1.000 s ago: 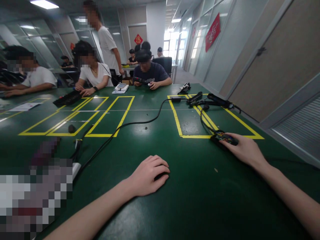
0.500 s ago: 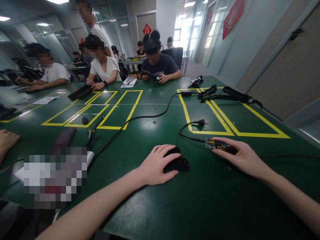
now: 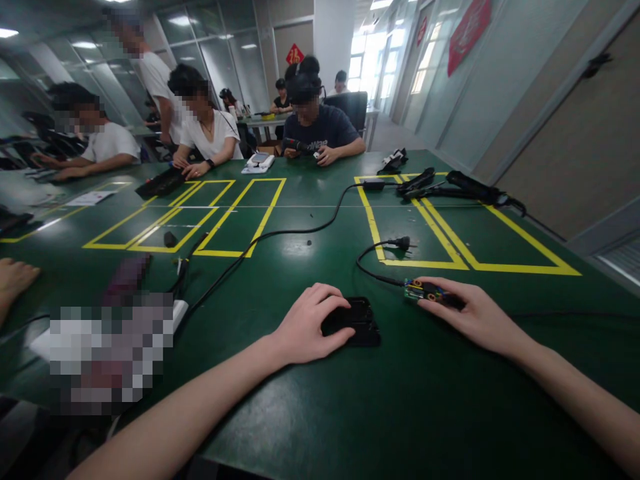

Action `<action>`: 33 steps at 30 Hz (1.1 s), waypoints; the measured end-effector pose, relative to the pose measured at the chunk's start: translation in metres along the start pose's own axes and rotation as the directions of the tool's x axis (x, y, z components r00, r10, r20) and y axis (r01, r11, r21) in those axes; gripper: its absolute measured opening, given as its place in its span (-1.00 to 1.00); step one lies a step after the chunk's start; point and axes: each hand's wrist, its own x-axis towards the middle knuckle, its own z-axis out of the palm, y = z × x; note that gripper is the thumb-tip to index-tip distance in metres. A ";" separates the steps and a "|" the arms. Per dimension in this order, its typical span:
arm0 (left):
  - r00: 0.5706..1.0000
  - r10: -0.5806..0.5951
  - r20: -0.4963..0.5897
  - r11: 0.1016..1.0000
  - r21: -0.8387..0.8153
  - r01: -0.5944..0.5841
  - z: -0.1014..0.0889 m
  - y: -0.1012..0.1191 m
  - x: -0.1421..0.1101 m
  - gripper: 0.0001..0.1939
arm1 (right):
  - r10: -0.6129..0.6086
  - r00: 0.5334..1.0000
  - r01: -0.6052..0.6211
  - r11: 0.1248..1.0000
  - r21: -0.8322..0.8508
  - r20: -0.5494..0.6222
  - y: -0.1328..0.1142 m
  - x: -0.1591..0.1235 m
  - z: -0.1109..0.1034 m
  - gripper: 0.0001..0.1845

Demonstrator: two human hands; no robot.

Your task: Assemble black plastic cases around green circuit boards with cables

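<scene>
My left hand [image 3: 311, 325] lies curled over the left end of a black plastic casing [image 3: 355, 321] on the green table [image 3: 400, 413], fingers gripping it. My right hand [image 3: 467, 314] presses down on a small circuit board [image 3: 423, 291] with coloured parts, fingers closed over it. A black cord [image 3: 373, 257] runs from the board to a plug [image 3: 403, 244] lying inside a yellow taped rectangle [image 3: 415, 263].
A long black cable [image 3: 280, 235] crosses the table toward a white power strip [image 3: 177, 310]. Black tools and an adapter [image 3: 450, 187] lie at the far right. Several people sit working along the far and left edges; another person's hand [image 3: 15, 277] rests at the left.
My right hand has dragged the circuit board and its cord nearer and leftward. The black casing now shows under my left hand. The view has turned a little to the right.
</scene>
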 end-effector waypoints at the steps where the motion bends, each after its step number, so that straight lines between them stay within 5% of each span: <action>1: 1.000 -0.025 -0.016 1.000 0.004 0.025 0.000 0.001 0.001 -0.68 | -0.002 1.000 0.002 1.000 0.001 0.003 0.002 0.000 0.000 -0.35; 5: 1.000 -0.009 0.010 1.000 0.025 0.008 -0.001 0.001 0.003 -0.83 | -0.007 1.000 0.007 1.000 -0.004 0.020 0.011 -0.002 0.003 -0.35; 12: 0.998 0.021 0.065 1.000 0.003 -0.022 0.002 -0.005 0.000 -0.48 | -0.027 0.999 0.028 0.999 -0.022 0.026 0.003 0.000 0.003 -0.40; 18: 0.998 -0.067 0.015 0.997 -0.029 0.068 -0.001 -0.011 0.000 -0.07 | -0.126 0.992 0.125 0.992 0.013 0.028 -0.013 0.002 0.011 -0.50; 27: 0.997 0.060 0.052 0.998 0.034 -0.062 -0.002 -0.008 -0.001 0.10 | -0.390 0.910 0.391 0.920 0.019 0.138 -0.053 -0.002 0.053 -0.71; 30: 0.996 0.084 0.021 0.995 0.048 -0.085 -0.002 -0.007 0.000 0.02 | -0.455 0.860 0.471 0.882 -0.015 0.229 -0.066 -0.002 0.064 -0.68; 33: 0.996 0.069 -0.057 0.997 0.043 -0.067 -0.001 -0.005 -0.001 -0.30 | -0.482 0.851 0.498 0.867 -0.029 0.206 -0.070 -0.002 0.071 -0.70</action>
